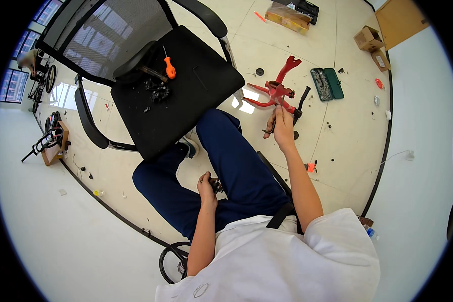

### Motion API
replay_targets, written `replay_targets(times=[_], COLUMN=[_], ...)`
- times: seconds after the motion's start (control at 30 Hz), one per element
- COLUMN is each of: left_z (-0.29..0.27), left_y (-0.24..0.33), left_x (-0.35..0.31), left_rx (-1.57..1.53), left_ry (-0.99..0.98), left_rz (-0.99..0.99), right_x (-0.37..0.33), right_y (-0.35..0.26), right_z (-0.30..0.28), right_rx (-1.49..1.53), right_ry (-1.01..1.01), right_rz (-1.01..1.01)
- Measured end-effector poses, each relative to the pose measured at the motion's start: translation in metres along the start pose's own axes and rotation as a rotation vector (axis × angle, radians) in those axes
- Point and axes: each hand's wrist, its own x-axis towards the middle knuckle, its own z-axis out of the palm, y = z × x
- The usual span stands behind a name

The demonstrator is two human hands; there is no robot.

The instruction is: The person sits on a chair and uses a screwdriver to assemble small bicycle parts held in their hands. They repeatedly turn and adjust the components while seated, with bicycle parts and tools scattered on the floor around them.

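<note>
Red bike frame (279,93) lies on floor just beyond R hand (282,126), long axis running up-right away from it. R hand grasps a thin dark tool beside frame; L hand (207,189), well nearer the body, clenched on small dark part.

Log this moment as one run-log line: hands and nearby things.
left hand: holds small dark part at thigh | right hand: on red bike frame on floor | chair: orange screwdriver

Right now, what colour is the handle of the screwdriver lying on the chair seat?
Orange. The screwdriver lies on the black chair seat, seen best in the head view.
</note>
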Motion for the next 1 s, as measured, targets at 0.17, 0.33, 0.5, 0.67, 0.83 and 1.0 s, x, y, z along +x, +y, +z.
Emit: replay_targets(times=[0.17,0.33,0.5,0.67,0.83,1.0], left_z=[-0.002,-0.001,-0.001,0.001,-0.001,-0.002], left_y=[0.0,0.002,0.001,0.001,0.001,-0.002], left_x=[0.0,-0.003,-0.002,-0.002,0.001,0.0], left_rx=[-0.043,-0.044,-0.025,0.008,-0.015,-0.008], left_ry=[0.007,0.004,0.003,-0.003,0.002,0.002], left_rz=[-0.005,-0.006,-0.006,0.001,0.004,-0.013], right_x=[0.014,0.024,0.024,0.031,0.055,0.072], right_y=[-0.008,-0.011,-0.012,-0.022,-0.02,-0.047], right_z=[-0.001,-0.004,-0.003,0.001,0.0,0.03], right_rx=[-0.031,-0.042,-0.062,0.3,1.032,1.212], right_ry=[0.029,0.031,0.055,0.078,0.121,0.665], right_rz=[0.035,0.004,0.0,0.104,0.195,0.336])
